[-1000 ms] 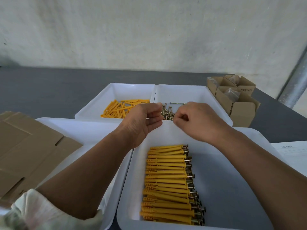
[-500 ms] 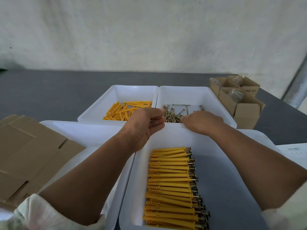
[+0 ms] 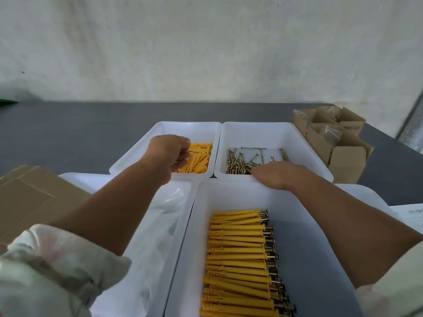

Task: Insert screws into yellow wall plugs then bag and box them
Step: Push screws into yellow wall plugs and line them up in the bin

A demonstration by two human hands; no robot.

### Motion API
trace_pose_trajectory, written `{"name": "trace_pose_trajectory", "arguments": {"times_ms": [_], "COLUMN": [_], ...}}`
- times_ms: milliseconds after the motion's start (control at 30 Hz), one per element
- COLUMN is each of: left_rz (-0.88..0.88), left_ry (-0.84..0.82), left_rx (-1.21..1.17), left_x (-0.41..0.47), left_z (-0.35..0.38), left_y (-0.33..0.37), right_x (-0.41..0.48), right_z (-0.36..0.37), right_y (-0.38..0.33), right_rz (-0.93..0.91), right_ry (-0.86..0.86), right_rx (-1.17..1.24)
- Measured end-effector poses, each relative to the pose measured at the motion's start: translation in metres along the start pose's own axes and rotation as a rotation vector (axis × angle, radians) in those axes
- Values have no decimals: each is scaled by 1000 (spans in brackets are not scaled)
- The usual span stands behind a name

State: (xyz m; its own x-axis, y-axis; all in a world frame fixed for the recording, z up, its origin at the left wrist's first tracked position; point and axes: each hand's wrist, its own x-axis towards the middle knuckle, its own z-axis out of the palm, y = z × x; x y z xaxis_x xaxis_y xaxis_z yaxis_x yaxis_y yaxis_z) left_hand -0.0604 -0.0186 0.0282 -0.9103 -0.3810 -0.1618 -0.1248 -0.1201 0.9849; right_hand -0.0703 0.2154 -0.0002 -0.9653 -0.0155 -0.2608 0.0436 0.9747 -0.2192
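My left hand (image 3: 168, 154) reaches into the far-left white tray (image 3: 183, 131), its fingers curled on a loose yellow wall plug from the pile (image 3: 199, 162). In the far-right white tray (image 3: 263, 133), my right hand (image 3: 277, 176) dips onto the heap of brass screws (image 3: 238, 164); its fingers point down and away, hidden behind the back of the hand. A neat row of plugs with screws inserted (image 3: 238, 252) lies in the near-right tray (image 3: 320, 248).
The near-left tray holds clear plastic bags (image 3: 164, 216). Flattened cardboard (image 3: 29, 202) lies at the left. Open small cardboard boxes (image 3: 332, 138) with bags inside stand at the far right. A printed sheet (image 3: 409, 213) lies at the right edge.
My hands have parted from in front of me. The left moved forward into the plug tray; the right moved right and down onto the screws.
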Motion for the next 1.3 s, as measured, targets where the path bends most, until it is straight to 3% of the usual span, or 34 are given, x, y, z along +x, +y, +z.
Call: {"name": "trace_pose_trajectory", "arguments": {"times_ms": [233, 300, 500, 800, 900, 1067, 1300], "left_rz": [129, 134, 100, -40, -46, -54, -53], "left_ry": [187, 166, 56, -271, -242, -131, -204], "left_rx": [788, 1031, 1351, 1479, 1449, 1053, 1121], "left_x": [43, 46, 63, 66, 66, 71, 61], "left_z": [-27, -28, -26, -18, -17, -28, -31], "left_y": [-10, -7, -9, -14, -15, -10, -12], "right_x": [4, 5, 5, 3, 3, 5, 6], "right_z": [3, 4, 6, 8, 8, 8, 7], "right_y": [0, 1, 1, 1, 1, 2, 1], "right_rz": [12, 3, -12, -24, -18, -12, -6], "right_ry": [50, 52, 71, 109, 116, 112, 105], "right_rx": [-35, -38, -70, -76, -65, -53, -64]}}
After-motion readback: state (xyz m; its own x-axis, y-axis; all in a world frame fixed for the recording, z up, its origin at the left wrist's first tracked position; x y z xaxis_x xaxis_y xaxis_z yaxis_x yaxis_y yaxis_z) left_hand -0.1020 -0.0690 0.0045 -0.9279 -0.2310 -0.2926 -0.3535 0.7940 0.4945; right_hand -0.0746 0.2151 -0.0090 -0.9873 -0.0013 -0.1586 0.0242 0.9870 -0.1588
